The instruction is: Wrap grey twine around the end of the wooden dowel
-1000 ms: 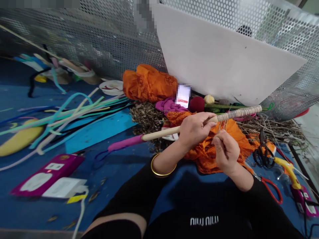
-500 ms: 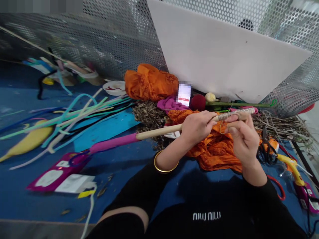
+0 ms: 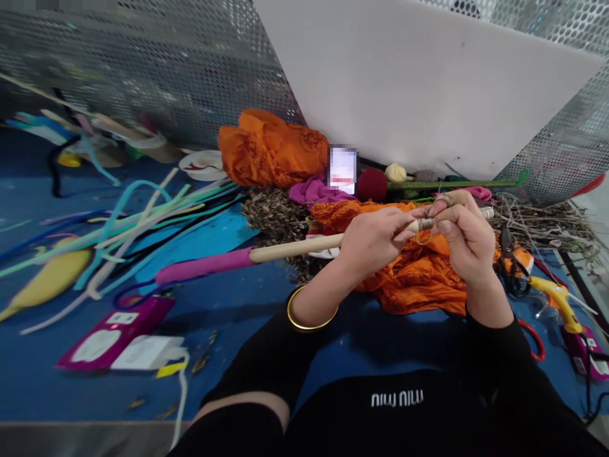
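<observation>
My left hand (image 3: 373,244) is wrapped round a pale wooden stick (image 3: 297,247), which I hold nearly level above the table. Pink wrapping (image 3: 204,265) covers the stick's left part, with a dark blue strand near its end. Toward the right end, thin cord or wire (image 3: 425,225) is coiled round the wood. My right hand (image 3: 469,238) pinches at that coiled part, fingers and thumb closed; what exactly lies between them is too small to make out. A small yellowish-green loop (image 3: 423,238) hangs just below the stick between both hands. Crumpled orange cloth (image 3: 413,282) lies beneath.
Bundled orange cloth (image 3: 273,149), a lit phone (image 3: 342,168) and a dark red ball (image 3: 372,184) sit behind, before a white board (image 3: 404,82). Pipe cleaners (image 3: 137,222) lie left, near a purple power strip (image 3: 114,330). Scissors (image 3: 510,263) and a yellow glue gun (image 3: 552,292) are right.
My right hand has shifted its fingers up over the coiled part, hiding more of it. My left hand still holds the stick. The whole view has moved slightly.
</observation>
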`<state>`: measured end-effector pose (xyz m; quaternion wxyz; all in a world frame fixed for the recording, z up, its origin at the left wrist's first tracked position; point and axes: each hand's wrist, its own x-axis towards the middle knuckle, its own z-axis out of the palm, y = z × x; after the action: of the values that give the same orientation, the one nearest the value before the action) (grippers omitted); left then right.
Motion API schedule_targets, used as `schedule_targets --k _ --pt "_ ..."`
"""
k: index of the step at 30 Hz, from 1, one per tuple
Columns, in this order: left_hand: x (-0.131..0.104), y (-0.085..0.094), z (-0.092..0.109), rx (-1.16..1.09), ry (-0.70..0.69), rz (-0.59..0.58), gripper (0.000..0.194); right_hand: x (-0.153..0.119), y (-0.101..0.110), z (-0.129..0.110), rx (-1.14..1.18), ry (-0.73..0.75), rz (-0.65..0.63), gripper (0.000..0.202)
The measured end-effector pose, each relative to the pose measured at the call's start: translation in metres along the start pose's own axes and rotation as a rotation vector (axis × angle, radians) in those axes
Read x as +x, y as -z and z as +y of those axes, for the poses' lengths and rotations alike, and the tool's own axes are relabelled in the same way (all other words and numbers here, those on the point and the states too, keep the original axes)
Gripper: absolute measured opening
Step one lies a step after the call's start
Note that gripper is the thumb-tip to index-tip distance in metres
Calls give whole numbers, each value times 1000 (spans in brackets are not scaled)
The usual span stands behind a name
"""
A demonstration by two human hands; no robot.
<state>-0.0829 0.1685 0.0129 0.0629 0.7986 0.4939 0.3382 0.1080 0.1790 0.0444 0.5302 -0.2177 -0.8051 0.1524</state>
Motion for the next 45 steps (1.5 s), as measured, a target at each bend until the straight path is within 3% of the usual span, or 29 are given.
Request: schedule_targets --k 9,17,23,31,36,41,43,45 --pt "-3 1 6 204 -202 86 11 2 -4 8 -10 -94 -59 25" --pt "-3 -1 6 336 -344 165 18 1 -4 9 -26 -175 -85 28" --pt "-4 -1 4 342 -329 161 21 1 -4 8 47 -249 -54 29" --pt "-1 22 -5 24 -155 160 25 3 50 7 254 -536 276 26" --pt "1 27 -12 -188 -105 121 23 7 70 26 184 -575 417 21" --pt "1 37 -8 -471 -21 142 23 7 65 57 62 -619 382 25" --pt "0 42 -8 -460 24 227 21 6 65 61 -37 -657 258 27" --pt "0 48 -10 -409 72 355 20 6 67 60 -82 -614 36 27"
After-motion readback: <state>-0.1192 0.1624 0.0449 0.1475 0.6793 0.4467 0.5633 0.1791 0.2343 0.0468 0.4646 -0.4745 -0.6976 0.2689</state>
